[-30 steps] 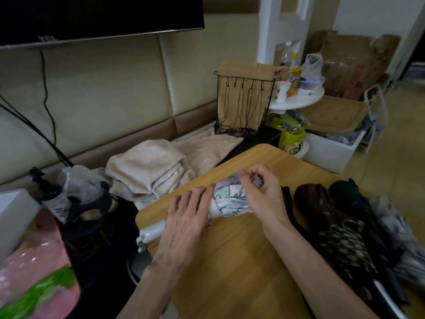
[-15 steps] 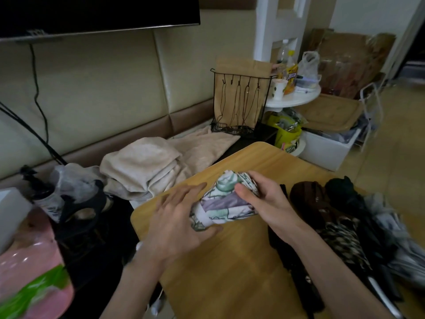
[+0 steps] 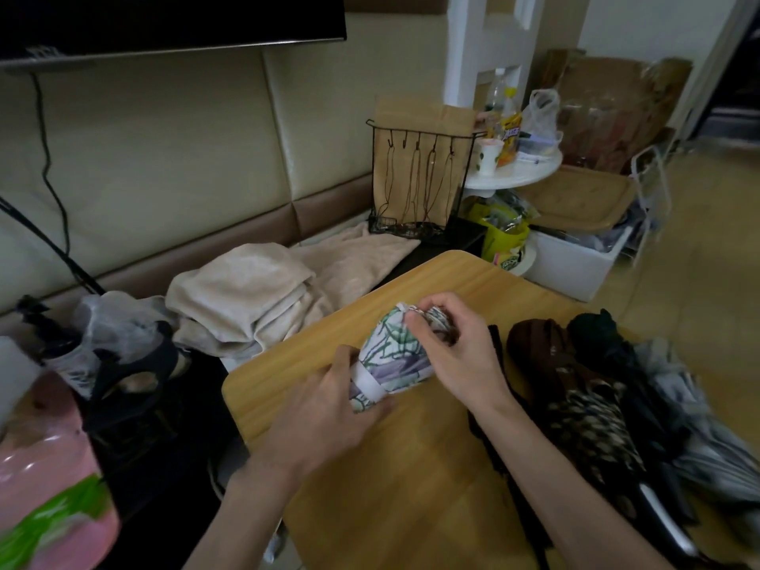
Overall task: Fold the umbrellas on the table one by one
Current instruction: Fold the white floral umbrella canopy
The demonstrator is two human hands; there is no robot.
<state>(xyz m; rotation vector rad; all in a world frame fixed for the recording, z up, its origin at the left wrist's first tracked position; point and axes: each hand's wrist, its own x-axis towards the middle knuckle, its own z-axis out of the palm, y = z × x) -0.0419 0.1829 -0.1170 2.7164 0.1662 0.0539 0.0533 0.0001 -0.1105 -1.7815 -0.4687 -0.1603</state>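
A rolled-up patterned umbrella [image 3: 390,355], white with green and purple markings, sits between the two hands just above the wooden table [image 3: 411,487], near its far left part. It lies slanted, its lower end toward 7 o'clock and its upper end toward 1 o'clock.

The left hand [image 3: 325,417] grips the lower end of the umbrella from the 7 o'clock side, fingers curled around the bundle and thumb lying along it. A white strap [image 3: 368,382] crosses the fabric right beside that thumb. The right hand [image 3: 456,351] is closed over the upper end from the 3 o'clock side, its fingers bent over the top of the roll and pinching the gathered fabric there. The two hands are near each other, with only a short stretch of umbrella showing between them.

At 3 o'clock from the right hand, a heap of dark umbrellas [image 3: 617,405] lies on the right side of the table: brown, spotted, black and grey ones pressed together. A thin black one [image 3: 499,405] lies just under the right wrist.

Off the table at 10 o'clock, a beige blanket [image 3: 255,298] is piled on the bench. At 12 o'clock stands a black wire rack [image 3: 415,178].
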